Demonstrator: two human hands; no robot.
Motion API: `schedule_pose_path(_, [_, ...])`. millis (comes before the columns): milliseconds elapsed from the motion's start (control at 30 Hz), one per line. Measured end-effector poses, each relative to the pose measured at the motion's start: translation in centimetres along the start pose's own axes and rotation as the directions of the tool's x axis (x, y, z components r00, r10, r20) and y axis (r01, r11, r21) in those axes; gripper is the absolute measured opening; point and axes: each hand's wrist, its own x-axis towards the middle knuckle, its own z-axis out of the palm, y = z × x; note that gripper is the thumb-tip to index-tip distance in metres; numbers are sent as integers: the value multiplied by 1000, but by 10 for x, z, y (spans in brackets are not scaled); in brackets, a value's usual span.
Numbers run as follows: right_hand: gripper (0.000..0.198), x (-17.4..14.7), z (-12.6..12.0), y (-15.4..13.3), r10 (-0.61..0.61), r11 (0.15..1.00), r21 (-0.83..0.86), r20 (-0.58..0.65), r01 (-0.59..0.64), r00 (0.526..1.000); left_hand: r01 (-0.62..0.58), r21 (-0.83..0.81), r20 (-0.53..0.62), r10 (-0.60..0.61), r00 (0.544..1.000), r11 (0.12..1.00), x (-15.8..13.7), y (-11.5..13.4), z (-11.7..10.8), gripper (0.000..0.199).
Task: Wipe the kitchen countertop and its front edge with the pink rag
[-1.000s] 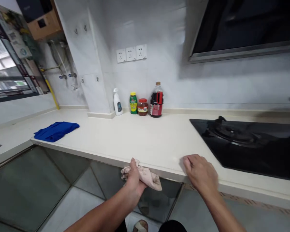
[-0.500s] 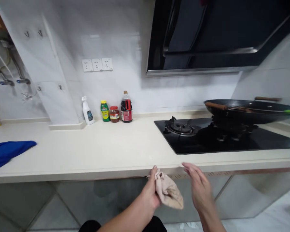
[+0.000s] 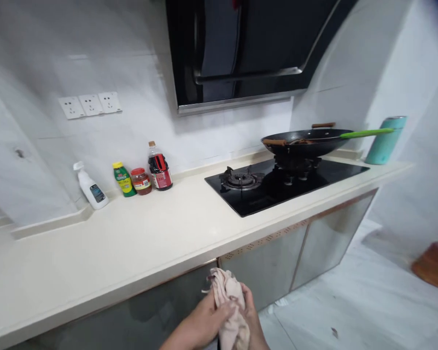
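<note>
Worktop (image 3: pixel 142 238) before you: just in front of its edge, your left hand (image 3: pixel 204 321) and right hand (image 3: pixel 253 313) grasp the bunched rag (image 3: pixel 228 289), fingers closed around it. Beyond lies the hob (image 3: pixel 248 205), bearing the wok (image 3: pixel 295 148); the hood (image 3: pixel 221 43) hangs above.

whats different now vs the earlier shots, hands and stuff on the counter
The right hand, free before, has moved leftward to the cloth and now holds it together with the left hand, which already had it. The view has turned right, bringing a turquoise container into sight. Unchanged: spray bottle and dark bottle by the wall, wok on the stove.
</note>
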Motion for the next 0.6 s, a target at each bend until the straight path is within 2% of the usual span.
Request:
schedule_pose_path(67, [59,-5,19,-4,-109,991,-83,-34,106,994,-128,290,-124,170,978,948,-13,17,-28,46])
schedule_pose_path(100, [54,-6,31,-4,-172,974,-155,-44,163,984,-165,413,-199,265,944,896,-18,25,-44,43])
schedule_pose_path(167, [46,-4,55,2,-344,892,-308,12,331,939,-187,627,-306,460,834,756,-21,41,-76,38])
schedule_pose_path(233, [44,4,76,13,-485,769,-390,159,506,860,-160,803,-310,631,712,575,-17,53,-104,37])
schedule_pose_path(267, [44,10,83,20,-531,714,-404,218,571,819,-126,871,-280,690,667,475,-12,57,-116,36])
schedule_pose_path(300, [43,18,86,25,-565,672,-416,248,613,787,-85,923,-236,727,645,375,-7,59,-126,36])
schedule_pose_path(333, [42,27,86,29,-592,644,-435,239,630,770,-47,959,-184,742,645,279,-1,59,-134,36])
schedule_pose_path(367, [41,37,83,31,-614,629,-459,202,628,763,-22,982,-125,737,664,187,5,57,-140,37])
schedule_pose_path(467, [39,74,55,17,-633,661,-530,-12,531,774,-60,997,72,619,782,-41,23,46,-146,43])
schedule_pose_path(533, [40,101,26,-5,-607,700,-576,-169,422,776,-119,986,163,525,835,-117,32,37,-146,51])
schedule_pose_path(600, [42,128,-6,-33,-586,710,-621,-261,332,767,-141,981,191,493,849,-135,38,31,-144,58])
